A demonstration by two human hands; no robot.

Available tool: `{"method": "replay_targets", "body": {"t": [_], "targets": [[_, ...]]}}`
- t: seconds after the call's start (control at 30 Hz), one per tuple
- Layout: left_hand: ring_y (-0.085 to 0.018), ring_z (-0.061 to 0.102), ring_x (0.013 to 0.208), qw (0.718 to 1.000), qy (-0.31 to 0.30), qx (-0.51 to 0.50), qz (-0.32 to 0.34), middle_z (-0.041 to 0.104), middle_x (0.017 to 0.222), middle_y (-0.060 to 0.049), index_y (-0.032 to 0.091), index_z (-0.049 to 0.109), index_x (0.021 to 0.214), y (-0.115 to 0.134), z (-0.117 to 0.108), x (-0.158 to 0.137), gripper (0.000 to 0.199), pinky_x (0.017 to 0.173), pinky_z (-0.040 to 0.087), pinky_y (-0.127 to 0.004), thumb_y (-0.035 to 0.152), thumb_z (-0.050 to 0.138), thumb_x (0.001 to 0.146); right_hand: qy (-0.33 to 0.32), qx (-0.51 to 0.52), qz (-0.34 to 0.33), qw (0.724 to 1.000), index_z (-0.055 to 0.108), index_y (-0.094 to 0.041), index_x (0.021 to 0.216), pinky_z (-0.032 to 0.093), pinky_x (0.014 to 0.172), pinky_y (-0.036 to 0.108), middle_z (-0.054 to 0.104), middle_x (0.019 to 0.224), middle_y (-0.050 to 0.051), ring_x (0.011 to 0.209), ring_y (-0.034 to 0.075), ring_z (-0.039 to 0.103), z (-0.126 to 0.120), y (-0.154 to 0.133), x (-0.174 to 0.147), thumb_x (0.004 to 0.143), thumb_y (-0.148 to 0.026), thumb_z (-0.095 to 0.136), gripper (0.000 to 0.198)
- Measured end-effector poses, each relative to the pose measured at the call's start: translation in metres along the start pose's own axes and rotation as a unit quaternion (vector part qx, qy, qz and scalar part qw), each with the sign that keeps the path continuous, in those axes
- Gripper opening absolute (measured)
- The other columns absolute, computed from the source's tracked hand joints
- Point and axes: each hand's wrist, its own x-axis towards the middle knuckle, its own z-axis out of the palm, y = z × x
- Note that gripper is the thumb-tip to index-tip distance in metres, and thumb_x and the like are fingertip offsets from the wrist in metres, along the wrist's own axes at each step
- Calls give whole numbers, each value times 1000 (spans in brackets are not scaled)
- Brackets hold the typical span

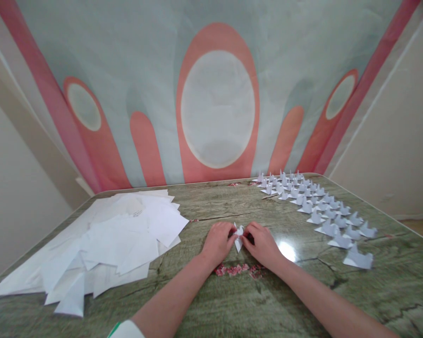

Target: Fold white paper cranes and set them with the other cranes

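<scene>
A small folded white paper piece (238,236) lies on the green table (232,300) at its middle, pinched from both sides. My left hand (218,241) grips its left part and my right hand (262,243) grips its right part; the fingers cover much of the paper. To the left spreads a loose heap of white paper sheets (105,239). To the right stand rows of several finished white paper birds (320,206).
The table's rounded far edge meets a wall hanging with pink and pale blue shapes (216,108). Small pink flower marks (236,269) show on the table under my wrists. A glare spot (286,250) shines right of my right hand.
</scene>
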Motion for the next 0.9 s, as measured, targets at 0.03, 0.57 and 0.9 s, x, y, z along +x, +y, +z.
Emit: {"method": "replay_targets", "body": {"t": [0.03,0.57,0.9], "targets": [[-19,55,86,1000,-1,2,1,61,88,-3,19,57,88,0,0,0,8,82,40,-33,24,55,82,0,-3,1,1000,55,-19,72,35,71,28,56,77,2,79,17,53,0,0,0,81,-24,54,11],[-19,56,94,993,-64,26,92,64,99,-4,22,58,104,5,-20,-12,21,89,38,-33,20,44,89,-9,-35,5,999,55,-18,77,33,71,28,55,81,3,81,17,52,-1,-5,-1,81,-21,53,5],[-21,48,111,971,-87,178,134,53,124,-8,19,46,122,12,-19,-30,34,98,31,-38,18,40,89,-3,-40,3,999,55,-19,76,33,72,28,55,82,3,81,17,51,1,-5,-1,82,-21,53,6]]}}
